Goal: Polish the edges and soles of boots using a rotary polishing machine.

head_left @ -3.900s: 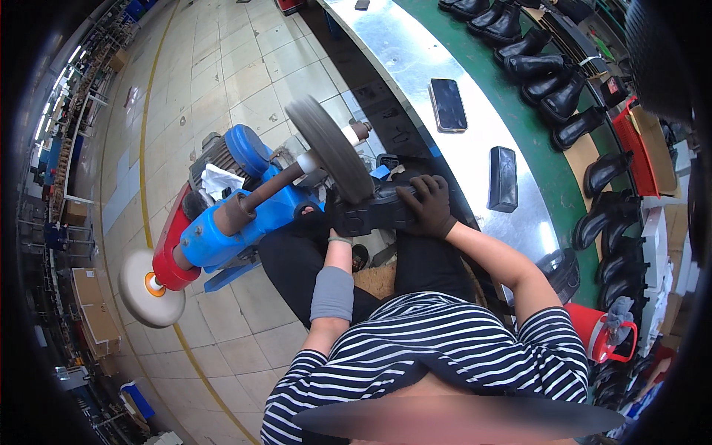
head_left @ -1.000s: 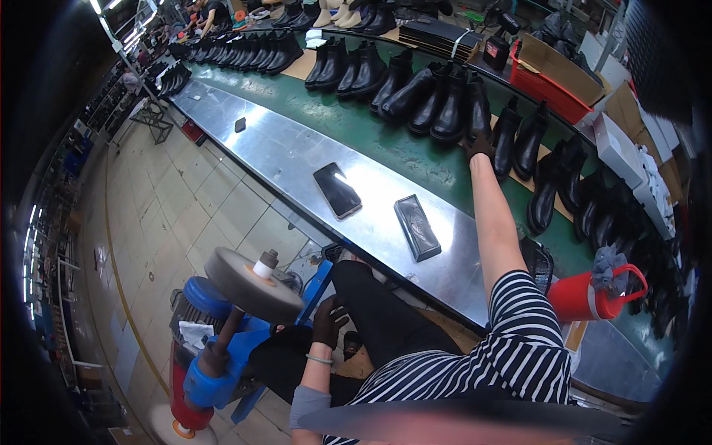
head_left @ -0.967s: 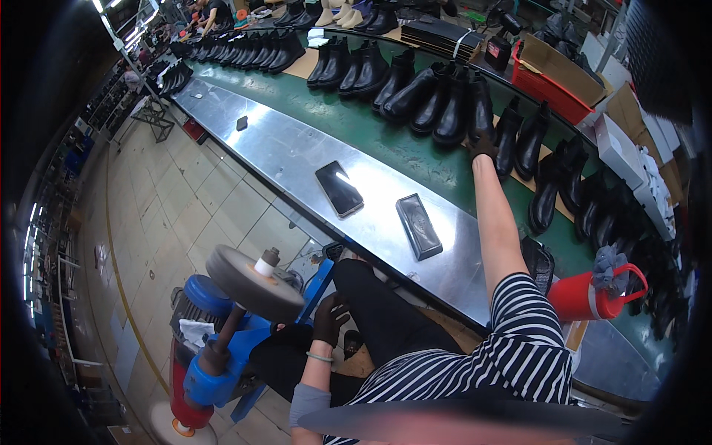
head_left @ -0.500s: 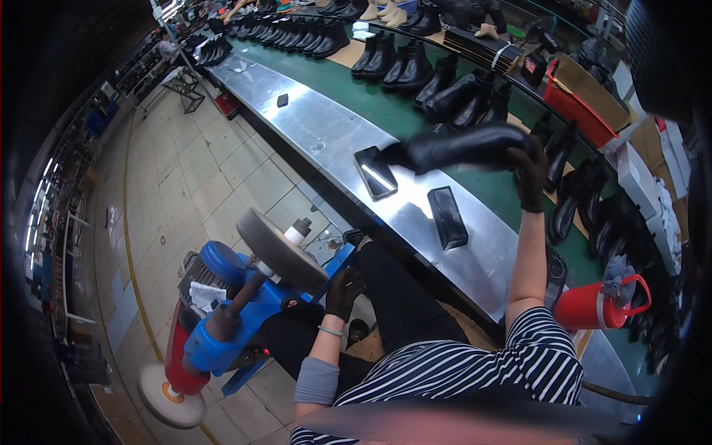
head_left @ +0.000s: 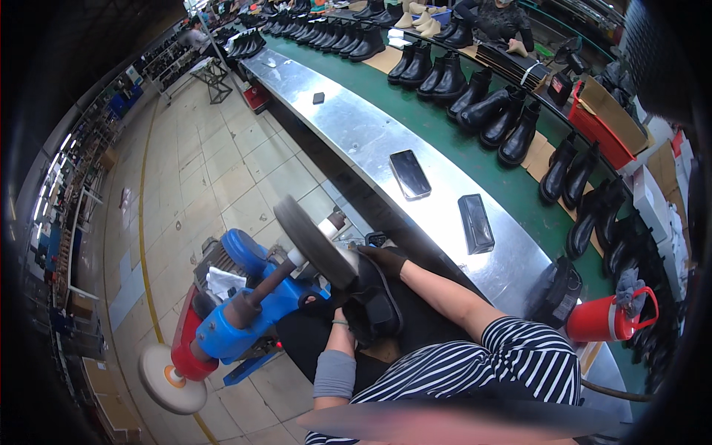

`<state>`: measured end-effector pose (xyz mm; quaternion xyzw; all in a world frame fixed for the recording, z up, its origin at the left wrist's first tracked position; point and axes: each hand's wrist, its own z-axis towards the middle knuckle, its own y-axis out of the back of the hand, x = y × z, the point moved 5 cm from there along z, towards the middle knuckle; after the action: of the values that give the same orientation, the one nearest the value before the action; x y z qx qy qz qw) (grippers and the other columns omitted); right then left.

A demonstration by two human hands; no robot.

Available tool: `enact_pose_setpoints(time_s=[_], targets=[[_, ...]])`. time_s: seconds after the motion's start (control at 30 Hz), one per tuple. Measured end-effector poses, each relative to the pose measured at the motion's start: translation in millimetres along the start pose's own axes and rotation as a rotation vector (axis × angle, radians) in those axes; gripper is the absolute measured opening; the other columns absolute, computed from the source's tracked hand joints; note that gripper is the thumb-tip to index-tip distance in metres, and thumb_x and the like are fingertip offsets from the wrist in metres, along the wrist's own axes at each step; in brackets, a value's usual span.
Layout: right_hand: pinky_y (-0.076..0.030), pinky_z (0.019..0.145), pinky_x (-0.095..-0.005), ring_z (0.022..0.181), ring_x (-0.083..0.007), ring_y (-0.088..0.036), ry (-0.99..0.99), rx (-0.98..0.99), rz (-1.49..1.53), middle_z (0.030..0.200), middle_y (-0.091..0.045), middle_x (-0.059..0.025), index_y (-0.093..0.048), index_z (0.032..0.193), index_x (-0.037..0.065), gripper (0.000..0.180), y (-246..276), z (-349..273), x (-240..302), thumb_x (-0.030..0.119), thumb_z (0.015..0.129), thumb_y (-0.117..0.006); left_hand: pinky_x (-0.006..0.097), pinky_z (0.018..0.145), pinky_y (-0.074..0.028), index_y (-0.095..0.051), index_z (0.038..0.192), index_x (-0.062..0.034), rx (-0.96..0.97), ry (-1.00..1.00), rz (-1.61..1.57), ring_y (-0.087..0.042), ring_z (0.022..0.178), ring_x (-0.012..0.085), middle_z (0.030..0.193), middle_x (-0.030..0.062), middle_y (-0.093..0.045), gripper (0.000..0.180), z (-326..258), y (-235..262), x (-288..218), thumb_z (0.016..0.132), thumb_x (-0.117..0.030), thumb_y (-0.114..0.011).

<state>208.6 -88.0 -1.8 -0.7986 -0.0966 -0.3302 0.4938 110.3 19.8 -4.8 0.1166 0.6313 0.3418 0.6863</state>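
A black ankle boot point(head_left: 382, 293) is held over my lap, its shaft opening toward me and its toe end up against the grey polishing wheel point(head_left: 315, 241). My right hand point(head_left: 386, 261), in a dark glove, is closed on the boot's far end, beside the wheel. At the shaft, on the left, my left hand point(head_left: 340, 313) grips the boot; most of its fingers are hidden behind the leather. The wheel's face looks smeared, and it sits on the shaft of a blue and red machine point(head_left: 237, 315).
A metal-topped bench point(head_left: 356, 141) carries a phone point(head_left: 410, 175) and a black block point(head_left: 476, 224). Rows of black boots point(head_left: 519, 137) stand on its green strip. At the right is a red tumbler point(head_left: 593, 320); a pale wheel point(head_left: 172, 378) is at lower left. Another person point(head_left: 504, 22) sits across.
The boot has come down from above the bench to the polishing wheel, carried by my right hand. My left hand, bare of any load before, now meets it at the shaft. The view has shifted.
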Motion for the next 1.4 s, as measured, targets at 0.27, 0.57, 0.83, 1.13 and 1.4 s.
enact_pose_setpoints(time_s=[0.27,0.57,0.83,1.13,1.4], targets=[[-0.043,0.099,-0.0378,0.109,-0.0251,-0.059,-0.341,0.167,0.259,0.124,-0.058,-0.0156,-0.048,0.129,-0.001,0.063,-22,18,-17,0.045,0.088,-0.06,0.037,0.091,-0.046,-0.05,0.127,-0.0023,0.066,-0.036,-0.292,-0.058,0.105,0.0279,0.116,0.0177,-0.06,0.039,32,-34,-36,0.097,-0.027,-0.044],[-0.035,0.107,-0.036,0.127,-0.0199,-0.045,-0.238,0.229,0.105,0.14,-0.045,-0.0091,-0.041,0.139,0.008,0.061,-27,-32,11,0.048,0.093,-0.051,0.037,0.091,-0.046,-0.051,0.127,-0.0028,0.094,0.016,-0.536,-0.058,0.104,0.0276,0.115,0.0169,-0.06,0.039,41,-28,-17,0.097,-0.027,-0.044],[-0.032,0.108,-0.0388,0.126,-0.0232,-0.046,-0.201,0.15,0.302,0.139,-0.047,-0.0117,-0.042,0.138,0.004,0.067,-22,-4,17,0.05,0.09,-0.052,0.036,0.091,-0.046,-0.051,0.127,-0.0033,0.126,0.085,-0.766,-0.058,0.104,0.0273,0.115,0.0162,-0.061,0.039,37,-39,-2,0.097,-0.027,-0.044],[-0.033,0.107,-0.045,0.124,-0.0329,-0.047,-0.259,0.171,0.352,0.138,-0.045,-0.0188,-0.039,0.14,0.009,0.073,-19,11,-1,0.056,0.086,-0.054,0.036,0.091,-0.046,-0.052,0.127,-0.0038,0.157,0.181,-1.008,-0.059,0.103,0.027,0.114,0.0154,-0.061,0.038,11,-42,-4,0.097,-0.027,-0.044],[-0.023,0.112,-0.0449,0.133,-0.0339,-0.035,-0.07,0.316,0.562,0.147,-0.032,-0.0205,-0.025,0.148,0.015,0.086,3,-17,31,0.066,0.083,-0.05,0.035,0.092,-0.046,-0.052,0.127,-0.0042,0.307,0.215,-1.228,-0.059,0.103,0.0267,0.113,0.0146,-0.061,0.038,14,-61,-17,0.097,-0.027,-0.044]])
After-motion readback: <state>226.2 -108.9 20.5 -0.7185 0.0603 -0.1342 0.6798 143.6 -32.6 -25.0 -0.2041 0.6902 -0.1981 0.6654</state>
